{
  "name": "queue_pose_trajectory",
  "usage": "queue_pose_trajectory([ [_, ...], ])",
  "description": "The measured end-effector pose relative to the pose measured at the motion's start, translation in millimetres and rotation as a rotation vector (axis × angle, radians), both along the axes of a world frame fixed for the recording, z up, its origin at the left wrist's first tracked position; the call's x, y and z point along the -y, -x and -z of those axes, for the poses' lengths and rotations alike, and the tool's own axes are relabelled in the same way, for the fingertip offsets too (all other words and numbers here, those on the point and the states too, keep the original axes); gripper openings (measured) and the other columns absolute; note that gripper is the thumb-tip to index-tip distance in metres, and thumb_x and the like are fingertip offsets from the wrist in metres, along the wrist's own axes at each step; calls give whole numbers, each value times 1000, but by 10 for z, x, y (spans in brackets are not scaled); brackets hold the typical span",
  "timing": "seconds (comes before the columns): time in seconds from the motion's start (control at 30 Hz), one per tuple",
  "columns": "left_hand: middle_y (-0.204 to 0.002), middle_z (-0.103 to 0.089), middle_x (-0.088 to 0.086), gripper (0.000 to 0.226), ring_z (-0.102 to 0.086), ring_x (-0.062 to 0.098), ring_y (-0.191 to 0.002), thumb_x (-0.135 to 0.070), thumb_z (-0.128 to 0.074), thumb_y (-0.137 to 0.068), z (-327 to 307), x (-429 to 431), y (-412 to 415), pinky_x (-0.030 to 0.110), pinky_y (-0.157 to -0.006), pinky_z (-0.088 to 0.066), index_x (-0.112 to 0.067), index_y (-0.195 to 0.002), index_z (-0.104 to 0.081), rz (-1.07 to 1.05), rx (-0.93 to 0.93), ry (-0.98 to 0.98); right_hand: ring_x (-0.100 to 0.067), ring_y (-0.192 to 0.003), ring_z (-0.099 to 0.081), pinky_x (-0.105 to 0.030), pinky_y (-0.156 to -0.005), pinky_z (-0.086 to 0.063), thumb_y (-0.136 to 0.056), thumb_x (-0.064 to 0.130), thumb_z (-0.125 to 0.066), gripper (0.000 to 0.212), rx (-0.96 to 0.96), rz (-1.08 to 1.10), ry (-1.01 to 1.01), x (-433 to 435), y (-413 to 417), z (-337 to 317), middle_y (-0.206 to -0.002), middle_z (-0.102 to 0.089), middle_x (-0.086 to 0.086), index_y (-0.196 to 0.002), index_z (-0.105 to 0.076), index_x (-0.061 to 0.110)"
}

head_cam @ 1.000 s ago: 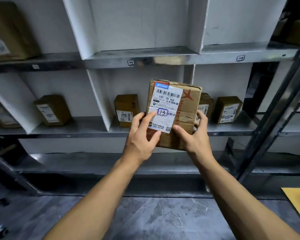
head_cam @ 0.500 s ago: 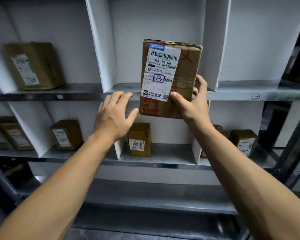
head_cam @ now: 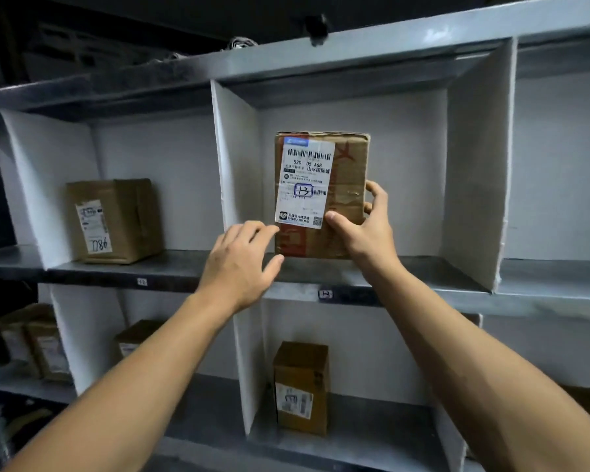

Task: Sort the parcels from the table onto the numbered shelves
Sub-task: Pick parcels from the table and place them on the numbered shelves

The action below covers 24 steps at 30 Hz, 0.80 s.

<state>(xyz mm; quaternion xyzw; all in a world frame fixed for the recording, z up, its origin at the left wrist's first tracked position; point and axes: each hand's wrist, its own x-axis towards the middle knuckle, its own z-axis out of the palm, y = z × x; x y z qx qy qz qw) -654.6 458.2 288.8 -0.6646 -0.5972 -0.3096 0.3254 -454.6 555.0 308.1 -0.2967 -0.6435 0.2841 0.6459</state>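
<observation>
A brown cardboard parcel (head_cam: 349, 185) with a white shipping label marked "13" stands upright inside the middle compartment of the upper metal shelf (head_cam: 423, 277). A small tag (head_cam: 325, 294) reading 13 sits on that shelf's front edge just below it. My right hand (head_cam: 365, 229) grips the parcel's lower right side, thumb on the front and fingers around the edge. My left hand (head_cam: 241, 264) hovers open at the parcel's lower left corner, fingertips at or just off the cardboard.
White dividers (head_cam: 235, 158) wall off the compartments. Another parcel (head_cam: 116, 219) stands in the compartment to the left, above a tag (head_cam: 142, 282). On the lower shelf stand one parcel (head_cam: 302, 386) under the middle compartment and several more parcels (head_cam: 31, 338) at the left.
The parcel was lifted from chest height up into the upper middle compartment. My left hand let go of it along the way and now hovers beside it; the right hand kept its grip.
</observation>
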Motion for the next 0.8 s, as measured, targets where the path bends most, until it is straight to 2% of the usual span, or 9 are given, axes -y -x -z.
queue_pose_trajectory([
  [0.1, -123, -54, -2, 46, -49, 21, -114, -43, -55, -90, 47, -214, 39, 38, -97, -41, -22, -131, -52, -19, -4, 17, -11, -109, -63, -45, -98, -53, -79, 33, -80, 73, 30, -12, 35, -287, 61, 8, -112, -58, 19, -135, -33, 42],
  [0.27, -123, -54, -4, 46, -48, 19, -114, -44, -54, -90, 168, -468, 115, 37, -98, -40, -23, -131, -52, -22, 27, 19, -18, -112, -63, -46, -99, -53, -77, 32, -81, 82, 106, -5, 97, -594, 222, 117, -124, -64, 1, -143, -32, 32],
  [0.47, -124, -54, -3, 46, -49, 20, -114, -39, -59, -89, 279, -599, 152, 39, -98, -43, -21, -131, -53, 2, 67, 13, -20, -114, -60, -47, -99, -52, -57, 58, -75, 94, 156, -27, 186, -724, 410, 312, -127, -59, -4, -136, -26, 44],
  [0.63, -127, -55, -3, 48, -48, 18, -117, -35, -60, -89, 355, -668, 225, 38, -100, -42, -21, -133, -52, 22, 97, 3, -20, -118, -60, -46, -102, -50, -76, 34, -81, 87, 247, -42, 147, -761, 432, 362, -129, -60, -3, -139, -23, 43],
  [0.8, -128, -54, -3, 47, -47, 16, -117, -34, -60, -89, 389, -727, 285, 39, -100, -43, -20, -133, -52, 67, 116, -3, -21, -117, -61, -43, -102, -51, -81, 26, -82, 90, 310, -7, 136, -763, 440, 375, -130, -60, -1, -145, -19, 36],
])
